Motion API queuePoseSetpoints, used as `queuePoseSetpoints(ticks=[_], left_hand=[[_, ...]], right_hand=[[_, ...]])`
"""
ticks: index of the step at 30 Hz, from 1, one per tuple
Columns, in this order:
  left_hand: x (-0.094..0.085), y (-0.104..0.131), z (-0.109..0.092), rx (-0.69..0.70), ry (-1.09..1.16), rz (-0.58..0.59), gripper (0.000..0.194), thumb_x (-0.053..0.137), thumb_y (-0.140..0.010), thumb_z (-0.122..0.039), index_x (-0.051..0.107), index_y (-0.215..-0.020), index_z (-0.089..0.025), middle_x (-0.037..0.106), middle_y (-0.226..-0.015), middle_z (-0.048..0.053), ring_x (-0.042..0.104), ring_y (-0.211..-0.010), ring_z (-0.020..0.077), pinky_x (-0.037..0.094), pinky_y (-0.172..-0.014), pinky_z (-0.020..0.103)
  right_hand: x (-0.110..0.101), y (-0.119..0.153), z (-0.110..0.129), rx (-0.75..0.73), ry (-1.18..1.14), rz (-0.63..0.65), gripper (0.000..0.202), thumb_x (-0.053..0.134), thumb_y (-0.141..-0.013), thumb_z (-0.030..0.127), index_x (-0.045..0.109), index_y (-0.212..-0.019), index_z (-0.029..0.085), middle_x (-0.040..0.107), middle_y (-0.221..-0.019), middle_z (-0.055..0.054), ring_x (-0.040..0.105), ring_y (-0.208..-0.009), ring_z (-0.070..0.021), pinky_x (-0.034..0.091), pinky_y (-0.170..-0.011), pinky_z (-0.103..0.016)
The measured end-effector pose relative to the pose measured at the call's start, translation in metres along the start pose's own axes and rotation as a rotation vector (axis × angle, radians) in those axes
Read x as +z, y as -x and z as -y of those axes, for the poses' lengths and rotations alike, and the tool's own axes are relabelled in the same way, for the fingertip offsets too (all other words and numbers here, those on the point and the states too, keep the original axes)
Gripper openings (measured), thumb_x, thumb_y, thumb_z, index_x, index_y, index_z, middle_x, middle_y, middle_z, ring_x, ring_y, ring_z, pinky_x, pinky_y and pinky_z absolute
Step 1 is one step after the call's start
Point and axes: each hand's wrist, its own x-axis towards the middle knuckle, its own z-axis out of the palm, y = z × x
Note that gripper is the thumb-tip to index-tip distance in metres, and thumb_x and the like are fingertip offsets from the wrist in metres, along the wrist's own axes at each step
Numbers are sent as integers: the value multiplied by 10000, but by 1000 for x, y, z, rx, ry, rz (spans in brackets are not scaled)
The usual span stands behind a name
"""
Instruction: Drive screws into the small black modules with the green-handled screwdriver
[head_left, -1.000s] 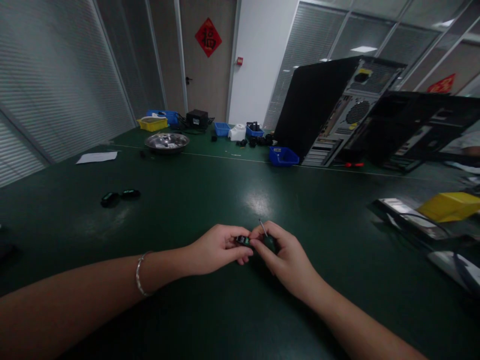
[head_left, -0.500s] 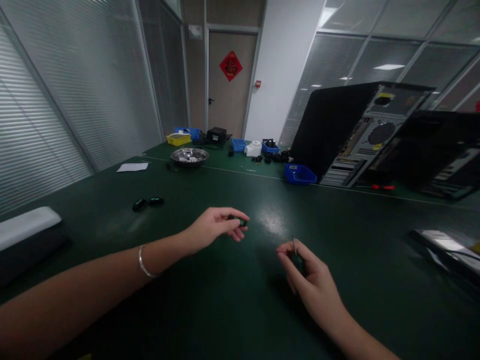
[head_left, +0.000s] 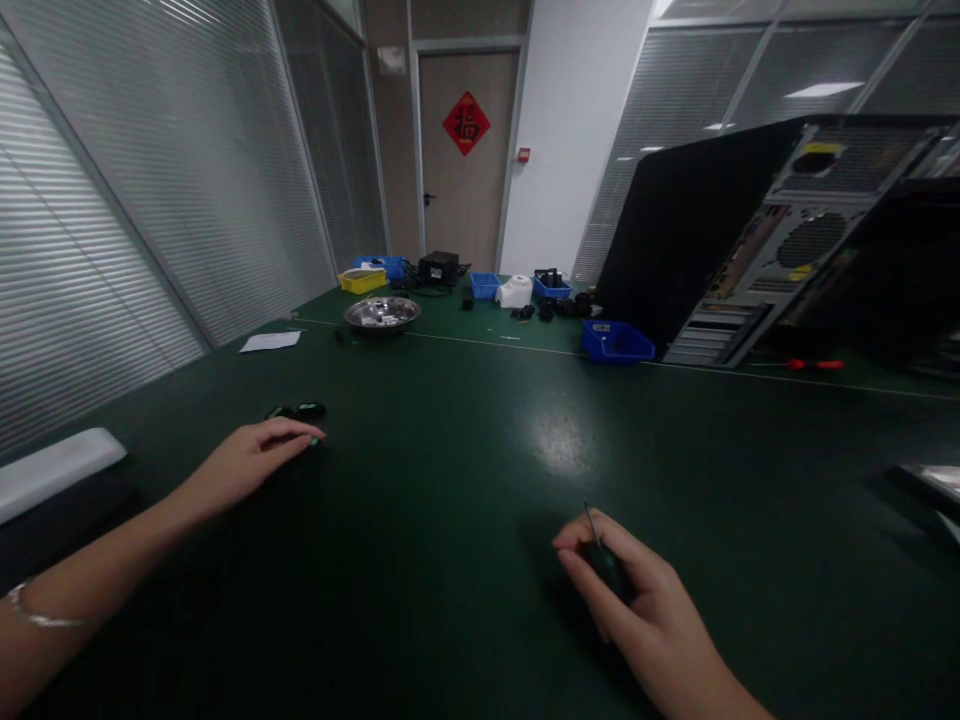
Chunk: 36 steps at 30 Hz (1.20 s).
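A green table (head_left: 420, 560) spreads across the foreground, its near side running out of frame. A black tower (head_left: 690, 220) stands at right with its back panel showing; a second machine (head_left: 900, 280) behind it is cut by the right edge and lost largely in shadow. At far left, a white object (head_left: 60, 468) is cropped and hard to identify. Toward the back sits a metal bowl (head_left: 382, 328), its contents too small to make out, with paper (head_left: 270, 342) to its left and a blue bin (head_left: 622, 352) beside the tower. The right hand (head_left: 651, 610) curls around a screwdriver (head_left: 609, 572), hiding some of the dark handle; the thin shaft points up past the fingers. The left hand (head_left: 251, 460), well apart from it, pinches a part at its fingertips. Just beyond lie two dark pieces (head_left: 309, 409), one partly covered by that hand. Of the part (head_left: 315, 440) itself, only a green sliver shows below the fingertips, low over the table; whether it touches the surface cannot be told.
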Motion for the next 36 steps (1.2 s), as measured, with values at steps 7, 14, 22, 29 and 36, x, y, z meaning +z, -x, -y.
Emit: queuePoseSetpoints(ticks=[7,14,22,29,36], left_hand=[[-2,2,14,74,-196,-59,527,530,-816,-620,690,-1113,-215,709,-1103,88,662,-962,306,519,-851,433],[-8,4,19,255,-303,-109,552,494,-841,-627,651,-1207,-244,591,-1308,91,557,-1167,348,530,-848,433],[-11,3,20,473,-465,-33,383,513,-887,-431,710,-1164,-254,671,-1195,93,620,-1077,312,473,-966,444],[-12,2,17,475,-507,-59,383,473,-876,-416,755,-1035,-211,695,-1123,130,634,-1046,333,492,-930,462],[-12,3,17,483,-544,-60,388,463,-852,-376,761,-978,-161,696,-1056,161,623,-1023,340,480,-920,469]], right_hand=[[1,-2,3,36,-15,-4,179,511,-941,333,641,-924,212,616,-858,-41,517,-500,-120,461,-367,-199],[0,-1,2,35,8,16,165,510,-952,315,641,-910,225,632,-842,-20,528,-490,-108,491,-434,-210],[0,-1,7,-24,32,-29,151,537,-936,289,655,-874,221,658,-803,-29,565,-499,-128,451,-381,-219],[29,-53,38,-201,152,105,110,570,-916,148,661,-874,193,675,-851,-21,668,-809,-179,555,-737,-309],[144,-170,94,-332,327,315,282,616,-969,278,600,-1232,177,638,-1246,-86,670,-1020,-238,570,-844,-442]])
